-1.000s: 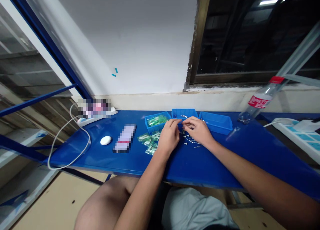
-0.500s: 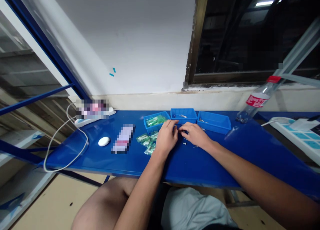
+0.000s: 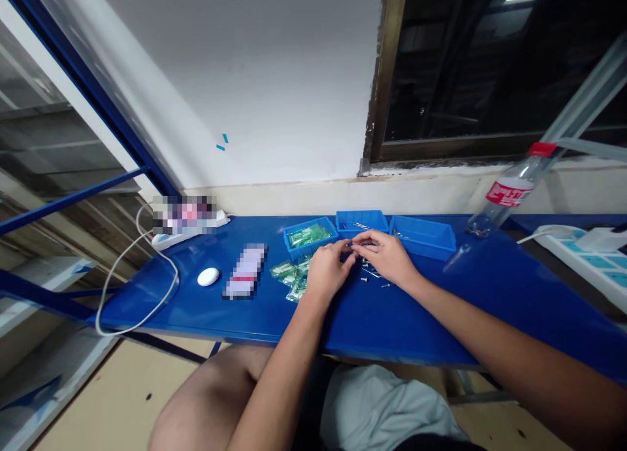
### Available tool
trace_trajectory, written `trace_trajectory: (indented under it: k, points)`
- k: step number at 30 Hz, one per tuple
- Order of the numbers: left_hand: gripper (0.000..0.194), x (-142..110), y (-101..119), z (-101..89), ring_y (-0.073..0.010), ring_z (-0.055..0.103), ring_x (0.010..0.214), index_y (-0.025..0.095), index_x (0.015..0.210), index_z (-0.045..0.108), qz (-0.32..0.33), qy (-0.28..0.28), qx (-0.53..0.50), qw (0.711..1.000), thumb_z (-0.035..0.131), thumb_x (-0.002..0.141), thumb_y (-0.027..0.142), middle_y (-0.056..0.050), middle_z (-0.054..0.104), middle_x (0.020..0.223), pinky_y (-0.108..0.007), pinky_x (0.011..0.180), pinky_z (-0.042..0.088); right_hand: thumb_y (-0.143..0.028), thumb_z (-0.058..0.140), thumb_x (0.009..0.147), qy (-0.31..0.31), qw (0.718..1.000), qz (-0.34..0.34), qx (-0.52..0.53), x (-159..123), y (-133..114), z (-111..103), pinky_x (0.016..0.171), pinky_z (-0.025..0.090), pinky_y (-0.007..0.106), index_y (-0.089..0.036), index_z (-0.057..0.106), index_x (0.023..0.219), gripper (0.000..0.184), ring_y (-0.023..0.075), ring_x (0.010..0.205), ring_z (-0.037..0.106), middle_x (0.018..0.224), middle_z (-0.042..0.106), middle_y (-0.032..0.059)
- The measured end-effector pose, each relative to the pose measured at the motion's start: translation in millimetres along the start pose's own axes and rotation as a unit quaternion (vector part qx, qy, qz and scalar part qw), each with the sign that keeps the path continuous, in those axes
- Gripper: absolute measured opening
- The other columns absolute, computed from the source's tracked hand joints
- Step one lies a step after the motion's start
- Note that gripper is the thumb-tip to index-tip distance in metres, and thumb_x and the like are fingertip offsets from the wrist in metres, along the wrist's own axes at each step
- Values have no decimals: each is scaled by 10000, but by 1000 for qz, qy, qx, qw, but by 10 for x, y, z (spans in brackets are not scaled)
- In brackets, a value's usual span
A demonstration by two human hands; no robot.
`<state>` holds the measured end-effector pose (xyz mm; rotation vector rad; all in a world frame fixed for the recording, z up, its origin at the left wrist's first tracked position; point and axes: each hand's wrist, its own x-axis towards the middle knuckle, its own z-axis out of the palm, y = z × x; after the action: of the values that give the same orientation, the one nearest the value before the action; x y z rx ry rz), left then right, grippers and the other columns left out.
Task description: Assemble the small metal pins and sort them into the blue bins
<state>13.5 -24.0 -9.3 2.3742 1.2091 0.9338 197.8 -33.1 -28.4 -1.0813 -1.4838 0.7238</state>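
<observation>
My left hand (image 3: 332, 265) and my right hand (image 3: 383, 254) meet fingertip to fingertip over the table, just in front of the middle blue bin (image 3: 361, 217). Both are pinched closed; whatever lies between the fingers is too small to make out. Beneath and beside my right hand, several loose screws (image 3: 364, 279) are scattered on the blue tabletop. Small green-printed plastic packets (image 3: 292, 281) lie in a pile left of my left hand, partly covered by it. More green packets (image 3: 309, 234) fill the left blue bin (image 3: 297, 250).
The right blue bin (image 3: 431, 247) holds a few small pieces. A clear bottle with a red cap (image 3: 507, 193) leans at the back right. To the left lie a blurred phone (image 3: 245, 271), a white oval object (image 3: 208, 277) and a white cable (image 3: 177, 278). A power strip (image 3: 582, 258) sits far right.
My right hand has lifted slightly and its fingers have come to my left fingertips, uncovering more screws below. The whole view has shifted a little.
</observation>
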Motion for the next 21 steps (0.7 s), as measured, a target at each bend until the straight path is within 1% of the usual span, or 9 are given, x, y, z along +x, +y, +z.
trace_trajectory:
  k: [3,5,8,12,14,16,19,21]
  points:
    - [315,5,7,-14,-268,764,1079,240,1283,724,-6,-13,17,1000,698,971,276,-41,824,1118,-348,950,585,-426,836,819,6,999,29,34,-16,-30,21,856,646,396,-208,784,937,253,257,902,777,938,804,66]
    - [283,9,0,-13,-265,773,1053,255,1259,736,-3,-12,30,999,676,982,253,-34,825,1107,-341,924,588,-420,853,800,12,999,37,38,-21,-54,18,850,642,402,-203,792,905,248,261,871,781,915,811,69]
    - [244,12,-16,-7,-251,771,1060,255,1219,743,7,15,26,1000,635,1002,225,-38,817,1135,-336,939,581,-420,853,797,20,999,34,33,-18,-65,6,850,638,408,-201,792,900,249,266,871,781,922,815,79]
    - [206,12,-22,-11,-230,769,1050,243,1146,744,16,43,-4,999,640,982,171,-33,814,1130,-333,949,577,-410,845,795,11,998,41,47,-5,-9,4,872,636,407,-199,759,939,269,252,898,774,951,802,82]
    - [211,12,-19,-15,-221,769,1045,241,1139,732,17,54,-23,998,647,969,149,-29,814,1118,-330,950,575,-385,827,801,9,998,43,43,-2,23,9,858,637,394,-198,736,950,256,240,904,766,959,789,79]
    - [215,13,-13,-21,-217,770,1046,238,1139,716,16,59,-43,997,657,957,140,-29,815,1106,-323,943,574,-350,791,822,0,999,29,18,-3,34,12,830,634,374,-197,726,981,230,225,892,753,956,770,73]
    - [236,12,9,-35,-205,775,1024,234,1146,682,14,61,-75,995,671,937,126,-18,818,1064,-300,911,572,-292,723,862,-14,998,-22,-56,-9,-3,6,780,619,347,-206,740,1043,202,200,843,717,950,732,61]
    - [231,8,34,-46,-201,775,1010,225,1160,667,13,64,-88,994,664,945,141,-22,816,1059,-292,905,565,-258,688,875,-18,993,-55,-101,-14,-46,-3,750,606,338,-217,756,1029,174,192,815,698,957,715,58]
